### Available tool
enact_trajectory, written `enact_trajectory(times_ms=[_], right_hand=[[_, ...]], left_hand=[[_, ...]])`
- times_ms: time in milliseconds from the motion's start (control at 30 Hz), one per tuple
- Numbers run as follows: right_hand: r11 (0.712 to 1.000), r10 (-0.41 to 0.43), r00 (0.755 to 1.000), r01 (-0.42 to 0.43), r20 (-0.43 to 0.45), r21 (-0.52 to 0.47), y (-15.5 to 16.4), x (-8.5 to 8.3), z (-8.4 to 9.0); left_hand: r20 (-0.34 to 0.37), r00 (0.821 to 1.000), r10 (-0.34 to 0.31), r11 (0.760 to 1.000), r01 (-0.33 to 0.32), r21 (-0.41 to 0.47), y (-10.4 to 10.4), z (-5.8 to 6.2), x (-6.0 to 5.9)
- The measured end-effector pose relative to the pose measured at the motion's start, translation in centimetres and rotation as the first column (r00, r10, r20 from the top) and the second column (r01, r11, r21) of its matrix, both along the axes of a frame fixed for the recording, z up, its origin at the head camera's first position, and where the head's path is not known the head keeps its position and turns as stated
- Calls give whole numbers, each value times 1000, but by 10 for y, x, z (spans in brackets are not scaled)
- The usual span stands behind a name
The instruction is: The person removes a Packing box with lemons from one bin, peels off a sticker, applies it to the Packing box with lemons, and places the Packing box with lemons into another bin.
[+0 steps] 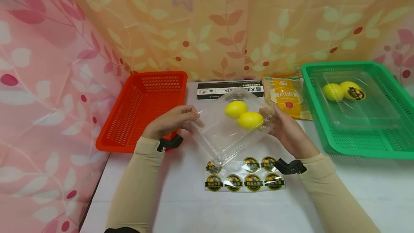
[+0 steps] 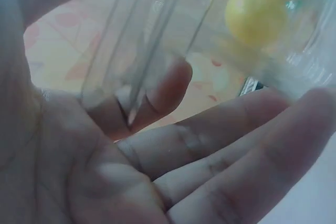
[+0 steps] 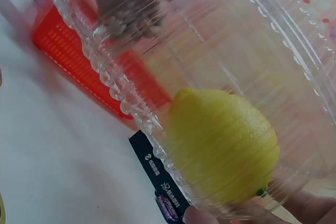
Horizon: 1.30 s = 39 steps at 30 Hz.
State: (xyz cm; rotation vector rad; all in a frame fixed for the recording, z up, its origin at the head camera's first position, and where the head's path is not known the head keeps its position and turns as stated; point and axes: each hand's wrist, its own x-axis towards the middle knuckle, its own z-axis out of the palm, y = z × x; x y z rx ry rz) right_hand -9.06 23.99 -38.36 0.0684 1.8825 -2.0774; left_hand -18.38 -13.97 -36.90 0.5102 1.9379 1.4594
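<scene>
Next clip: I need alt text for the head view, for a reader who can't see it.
Two hands, left and right, hold a clear clamshell box with two lemons inside, tilted above a white table. A sticker sheet lies under it, a red basket sits left, and a green basket right holds another box of lemons.

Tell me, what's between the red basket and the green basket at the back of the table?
In the head view, a black box and a yellow packet lie between the red basket and the green basket.
</scene>
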Motion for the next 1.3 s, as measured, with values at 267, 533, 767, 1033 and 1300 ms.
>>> enact_trajectory(times_ms=[267,533,767,1033,1300], right_hand=[[996,-76,997,76,4,-47,1,14,-9],[984,-154,988,154,8,-91,0,22,-21],[969,-206,979,202,-8,-144,0,29,-32],[983,-183,983,184,18,-27,3,35,-44],[979,-154,987,146,53,140,5,40,-50]], left_hand=[[8,975,223,973,-223,-57,20,-2,-1],[24,894,448,893,-448,27,43,-9,7],[-19,808,589,805,-584,103,61,-30,17],[-113,753,649,761,-644,78,73,-60,18],[-127,773,622,782,-621,48,78,-72,12]])
